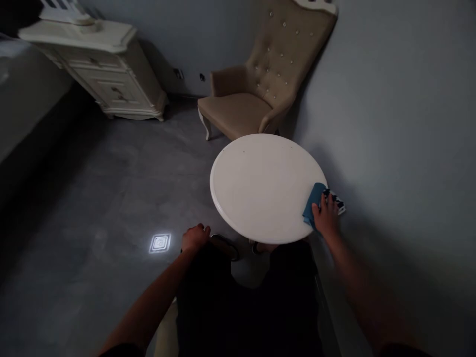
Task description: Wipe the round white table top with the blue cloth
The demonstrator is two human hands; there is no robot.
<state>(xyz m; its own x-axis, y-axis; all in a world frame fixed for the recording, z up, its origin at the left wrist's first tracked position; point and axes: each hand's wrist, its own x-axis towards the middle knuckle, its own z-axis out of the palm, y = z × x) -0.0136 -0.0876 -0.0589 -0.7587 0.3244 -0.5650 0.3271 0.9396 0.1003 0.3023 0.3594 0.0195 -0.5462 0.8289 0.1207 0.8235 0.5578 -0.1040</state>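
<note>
Under my right hand point(327, 218) is a folded blue cloth point(314, 202) at the right edge of a round white table point(260, 188). A black-and-white patterned part point(336, 201) shows beyond my fingers, partly past the rim. I cannot tell whether it belongs to the same cloth. The fingers of this hand press and grip the cloth. My left hand point(196, 238) rests on my left knee, its fingers draped over the dark trousers, and holds nothing. A few tiny specks dot the far part of the tabletop.
Beyond the table stands a tan tufted armchair point(238, 111) in the corner. A white bedside cabinet point(122, 74) is at the back left, beside a bed point(29, 99). Close on the right rises a grey wall point(401, 124). A bright square drain cover point(160, 243) lies in the floor.
</note>
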